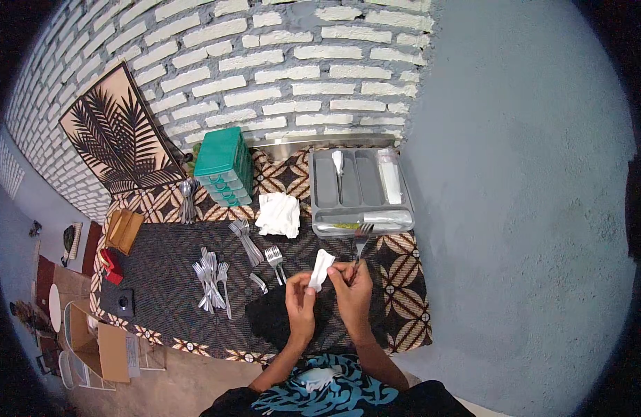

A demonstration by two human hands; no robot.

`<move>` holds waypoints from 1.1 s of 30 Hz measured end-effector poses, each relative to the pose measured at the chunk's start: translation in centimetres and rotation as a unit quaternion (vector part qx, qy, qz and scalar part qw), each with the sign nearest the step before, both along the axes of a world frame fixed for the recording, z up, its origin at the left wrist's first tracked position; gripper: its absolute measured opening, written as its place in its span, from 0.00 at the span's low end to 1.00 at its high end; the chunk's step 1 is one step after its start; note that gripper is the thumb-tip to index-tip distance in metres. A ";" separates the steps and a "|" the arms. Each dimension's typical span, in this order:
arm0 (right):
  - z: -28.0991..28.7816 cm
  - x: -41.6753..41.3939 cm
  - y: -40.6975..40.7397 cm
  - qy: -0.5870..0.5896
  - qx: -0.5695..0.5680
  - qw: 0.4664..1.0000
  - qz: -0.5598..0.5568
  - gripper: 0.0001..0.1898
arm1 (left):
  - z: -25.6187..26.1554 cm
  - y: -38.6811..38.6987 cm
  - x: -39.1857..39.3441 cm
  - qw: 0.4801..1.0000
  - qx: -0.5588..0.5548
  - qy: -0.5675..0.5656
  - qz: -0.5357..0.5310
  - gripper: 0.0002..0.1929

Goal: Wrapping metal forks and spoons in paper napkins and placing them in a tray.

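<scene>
A narrow folded strip of white tissue [321, 267] is pinched between my left hand [300, 310] and the thumb and fingertips of my right hand [355, 297]. My right hand also grips a metal fork [361, 241], its tines pointing up and away from me. Beyond it lies a grey cutlery tray [326, 190]. One compartment holds a utensil with its end wrapped in white [338, 164]; others hold clear plastic packets [389, 180]. A stack of white tissues [279, 215] lies left of the tray. Under my hands is a black cloth [268, 318].
Several forks lie in groups, one pile [211, 281] at left and a pair [275, 263] nearer. Spoons [187, 200] lie beside a teal drawer box [224, 161]. A brown pouch [124, 231] and red object [111, 265] sit far left. A grey wall [508, 208] bounds the right.
</scene>
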State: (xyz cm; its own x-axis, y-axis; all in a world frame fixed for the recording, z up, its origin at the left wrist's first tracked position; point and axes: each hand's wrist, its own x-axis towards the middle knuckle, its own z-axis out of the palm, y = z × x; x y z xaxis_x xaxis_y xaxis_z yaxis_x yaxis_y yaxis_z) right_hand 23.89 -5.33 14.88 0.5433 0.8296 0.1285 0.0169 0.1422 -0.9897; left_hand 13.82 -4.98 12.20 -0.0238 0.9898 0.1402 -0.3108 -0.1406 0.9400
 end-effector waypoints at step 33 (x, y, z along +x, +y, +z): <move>1.7 1.4 -1.8 0.134 -0.012 0.978 0.159 0.15 | 2.6 0.8 -0.8 0.962 -0.147 -0.184 -0.140 0.17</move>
